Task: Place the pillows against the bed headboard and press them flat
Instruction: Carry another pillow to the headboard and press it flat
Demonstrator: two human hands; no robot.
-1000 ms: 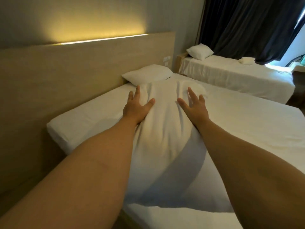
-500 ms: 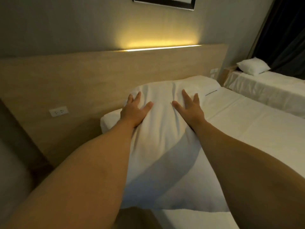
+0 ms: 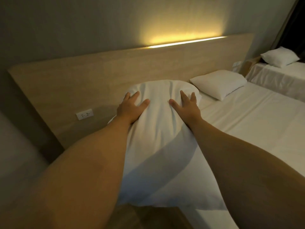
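Observation:
A long white pillow (image 3: 158, 133) stretches out between my arms, its far end close to the wooden headboard (image 3: 115, 71). My left hand (image 3: 132, 107) lies on its left side, fingers spread and straight. On its right side my right hand (image 3: 185, 106) lies the same way. Both hold the pillow from the sides. A second white pillow (image 3: 217, 85) lies flat on the bed (image 3: 247, 123) by the headboard, to the right of the first. Whether the first pillow touches the mattress is hidden by my arms.
A wall socket (image 3: 84, 114) sits low on the headboard at the left. A lit strip (image 3: 186, 42) runs along the headboard top. A second bed (image 3: 277, 80) with its own pillow (image 3: 279, 58) stands at the right, before dark curtains.
The pillow has moved left along the bed with both hands on it, uncovering the second pillow on its right. Its far end is now close to the headboard.

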